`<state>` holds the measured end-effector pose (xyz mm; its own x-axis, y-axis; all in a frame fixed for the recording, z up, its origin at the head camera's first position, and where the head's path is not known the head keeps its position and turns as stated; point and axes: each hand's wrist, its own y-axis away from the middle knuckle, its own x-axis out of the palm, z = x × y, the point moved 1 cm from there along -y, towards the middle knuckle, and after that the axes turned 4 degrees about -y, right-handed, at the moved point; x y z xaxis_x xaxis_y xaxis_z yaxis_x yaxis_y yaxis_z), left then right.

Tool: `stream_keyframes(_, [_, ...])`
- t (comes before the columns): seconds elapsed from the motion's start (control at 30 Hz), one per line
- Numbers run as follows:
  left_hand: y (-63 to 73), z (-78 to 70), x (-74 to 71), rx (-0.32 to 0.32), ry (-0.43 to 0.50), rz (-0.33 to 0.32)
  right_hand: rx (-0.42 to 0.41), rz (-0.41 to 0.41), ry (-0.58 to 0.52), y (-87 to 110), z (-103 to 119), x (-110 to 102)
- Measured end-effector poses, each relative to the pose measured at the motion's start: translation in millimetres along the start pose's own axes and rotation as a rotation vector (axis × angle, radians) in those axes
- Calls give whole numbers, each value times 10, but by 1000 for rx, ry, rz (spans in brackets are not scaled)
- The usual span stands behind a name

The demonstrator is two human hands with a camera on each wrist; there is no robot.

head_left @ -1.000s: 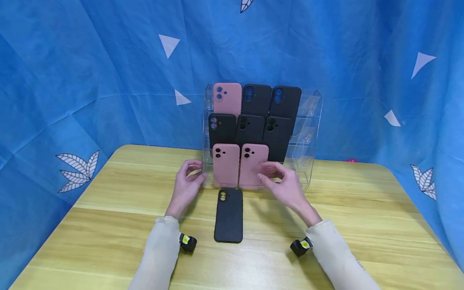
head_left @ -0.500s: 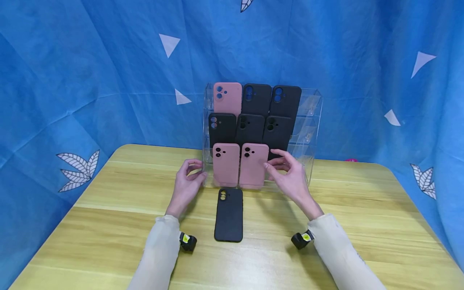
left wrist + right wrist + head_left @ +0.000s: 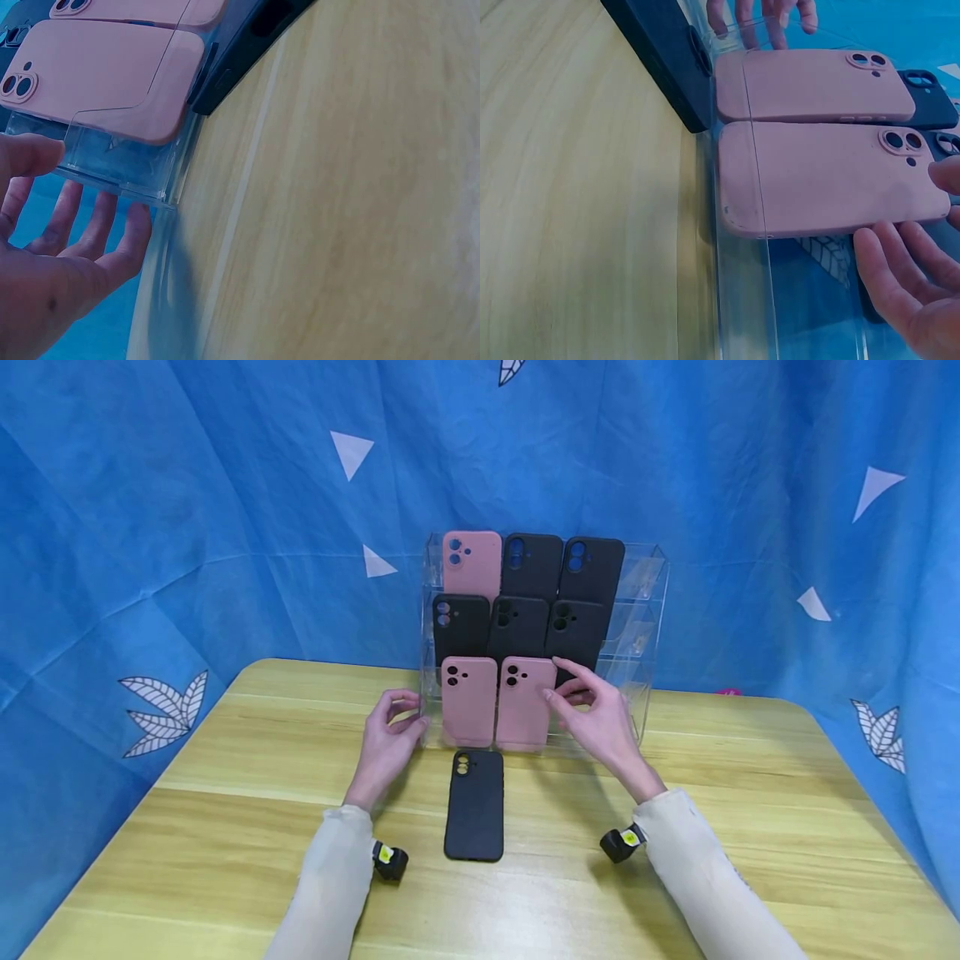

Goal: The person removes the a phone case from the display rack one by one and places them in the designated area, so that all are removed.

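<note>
In the head view, a clear tiered display stand [image 3: 634, 681] holds pink and black phone cases in three rows. My left hand [image 3: 386, 739] holds the stand's left side; the left wrist view shows its thumb [image 3: 37, 154] at the clear edge and its fingers along the side wall. My right hand [image 3: 596, 718] is at the right edge of the right-hand pink phone case [image 3: 522, 710] in the front row. Its index fingertip is at the case's top corner, its thumb over the face; the right wrist view shows other fingers [image 3: 900, 262] against the long edge.
Left of that case stands another pink phone case [image 3: 469, 706]. A black phone case [image 3: 475, 810] leans or lies just before the stand on the wooden table [image 3: 225, 827]. Black cases [image 3: 461, 631] fill the middle row. A blue curtain [image 3: 262, 527] hangs behind.
My right hand has shifted from the pink case's face to its right edge, with the index finger now up at the top corner. My left hand stays at the stand's side.
</note>
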<state>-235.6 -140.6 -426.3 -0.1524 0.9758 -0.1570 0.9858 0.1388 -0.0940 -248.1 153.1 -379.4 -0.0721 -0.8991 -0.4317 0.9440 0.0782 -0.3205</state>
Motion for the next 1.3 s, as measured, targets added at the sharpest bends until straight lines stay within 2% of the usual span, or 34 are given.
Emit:
stream_keyframes(0.1, [4,0,-2,1,-6,3,-24,-18,36,-8,-4,4])
stream_keyframes(0.2, [11,-4,-5,5,-12,4,-52,-35,25,-1,-9,23])
stream_keyframes(0.6, [9,1,-11,9,-3,2,-94,-32,-149,93,-80,157])
stream_keyframes(0.83, [7,8,-2,4,3,0,-94,-40,-315,46,-114,164])
stream_keyframes(1.3, [12,7,3,19,-10,-10,-141,-17,-351,-39,-78,74])
